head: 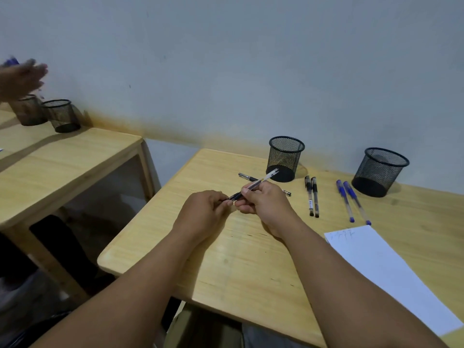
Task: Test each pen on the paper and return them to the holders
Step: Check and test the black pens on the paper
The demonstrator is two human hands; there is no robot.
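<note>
Pen point(253, 185), clear-barrelled with a black grip, is pinched at its lower end by the left hand point(203, 212) and mid-barrel by the right hand point(263, 202), in front of the near mesh holder point(285, 158); its tip is hidden. White paper point(391, 275), right of the holder, runs off-frame.

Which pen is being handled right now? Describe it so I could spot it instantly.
Start at the near desk and find the two hands meeting over its middle. The pen runs between them, raised off the wood, angled toward the left holder. Every other pen lies flat on the desk.
</note>
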